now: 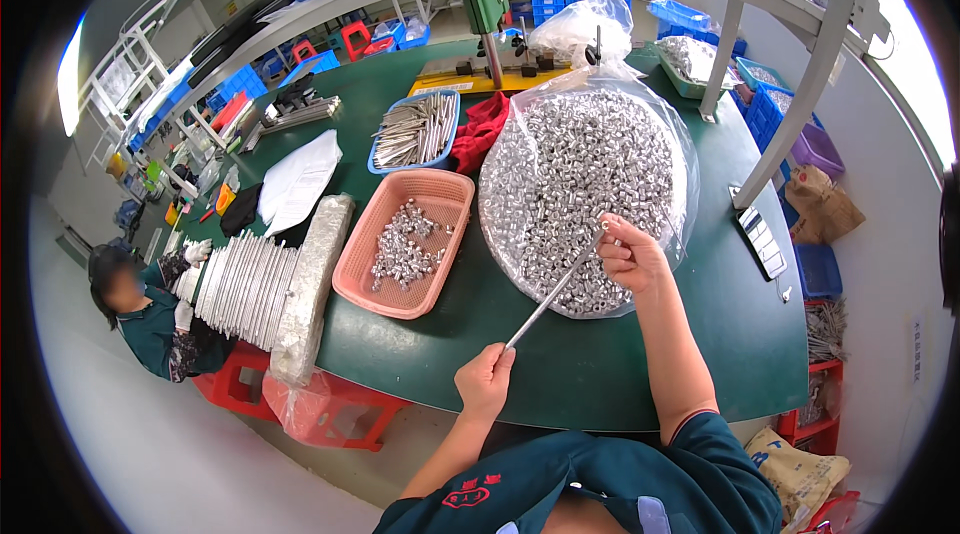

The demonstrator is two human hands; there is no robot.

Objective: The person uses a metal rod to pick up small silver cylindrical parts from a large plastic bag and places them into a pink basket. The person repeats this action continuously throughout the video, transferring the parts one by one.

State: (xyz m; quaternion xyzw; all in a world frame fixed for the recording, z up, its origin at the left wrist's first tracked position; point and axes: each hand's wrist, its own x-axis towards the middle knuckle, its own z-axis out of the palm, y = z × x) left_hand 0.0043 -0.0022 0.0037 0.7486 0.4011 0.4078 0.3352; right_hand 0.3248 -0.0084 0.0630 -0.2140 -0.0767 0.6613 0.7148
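My left hand [485, 384] is closed around the near end of a thin silver metal rod [548, 302], which slants up to the right. At the rod's far end, my right hand [634, 256] pinches a small silver metal fitting [604, 225] between thumb and fingertips. Whether the fitting is on the rod or just touching it, I cannot tell. Beneath the right hand spreads a big heap of similar metal fittings [610, 159] in a clear plastic bag [688, 174]. Left of it, a pink plastic basket [352, 284] contains a smaller number of fittings.
Behind the basket, a blue tray [374, 159] of metal rods sits beside a red cloth [482, 129]. A phone [762, 242] lies at right, near the shelf post [800, 84]. At far left, a gloved co-worker [150, 314] handles stacked rods [245, 284] beside a long wrapped bundle [312, 284].
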